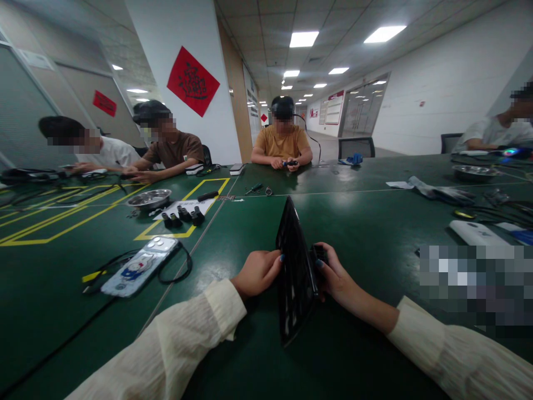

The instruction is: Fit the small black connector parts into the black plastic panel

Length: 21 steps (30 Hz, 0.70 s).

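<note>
A flat, glossy black panel (293,278) stands almost edge-on above the table in front of me. My left hand (259,272) is closed at its left face, with thumb and curled fingers against it; the fingertips are partly hidden. On the other side, my right hand (335,275) wraps its thumb and fingers round a dark block (318,254) at the panel's right face. Whether that block is fixed to the panel cannot be made out. To the left of my left hand lies a phone in a printed case (141,268), with a black cable around it.
Several black cylindrical parts (183,215) stand on white paper near a metal bowl (150,198). Small tools (255,189) lie beyond the panel. Gloves (439,191), cables and a white device (478,233) are at the right. Several people sit around the green table (233,222).
</note>
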Motion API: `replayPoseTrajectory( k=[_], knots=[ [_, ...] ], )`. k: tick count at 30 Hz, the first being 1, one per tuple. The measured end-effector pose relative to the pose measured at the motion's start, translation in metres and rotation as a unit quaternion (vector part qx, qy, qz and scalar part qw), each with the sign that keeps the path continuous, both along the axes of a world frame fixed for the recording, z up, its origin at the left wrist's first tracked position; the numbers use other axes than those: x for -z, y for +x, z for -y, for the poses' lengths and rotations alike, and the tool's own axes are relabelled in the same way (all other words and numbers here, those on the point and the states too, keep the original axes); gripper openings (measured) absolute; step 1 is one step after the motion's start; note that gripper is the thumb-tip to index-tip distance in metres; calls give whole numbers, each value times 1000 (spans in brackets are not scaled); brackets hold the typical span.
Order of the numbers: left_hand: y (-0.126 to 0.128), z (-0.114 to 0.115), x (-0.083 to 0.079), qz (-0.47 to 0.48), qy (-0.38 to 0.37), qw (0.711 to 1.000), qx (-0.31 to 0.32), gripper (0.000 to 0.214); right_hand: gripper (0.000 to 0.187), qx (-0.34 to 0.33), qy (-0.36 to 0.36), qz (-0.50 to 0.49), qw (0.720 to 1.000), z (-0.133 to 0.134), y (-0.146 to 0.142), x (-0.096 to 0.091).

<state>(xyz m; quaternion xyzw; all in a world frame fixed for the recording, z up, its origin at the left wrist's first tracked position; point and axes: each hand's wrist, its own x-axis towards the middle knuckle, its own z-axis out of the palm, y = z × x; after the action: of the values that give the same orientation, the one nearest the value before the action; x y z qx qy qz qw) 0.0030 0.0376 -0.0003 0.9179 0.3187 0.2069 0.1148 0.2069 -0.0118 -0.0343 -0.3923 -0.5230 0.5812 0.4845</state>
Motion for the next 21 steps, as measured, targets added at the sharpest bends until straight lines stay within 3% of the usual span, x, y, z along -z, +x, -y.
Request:
replayPoseTrajectory(
  k=[21],
  knots=[
    [2,3,-3,-12,46,997,-55,27,53,-8,6,4,1000,-3,1,6]
  ],
)
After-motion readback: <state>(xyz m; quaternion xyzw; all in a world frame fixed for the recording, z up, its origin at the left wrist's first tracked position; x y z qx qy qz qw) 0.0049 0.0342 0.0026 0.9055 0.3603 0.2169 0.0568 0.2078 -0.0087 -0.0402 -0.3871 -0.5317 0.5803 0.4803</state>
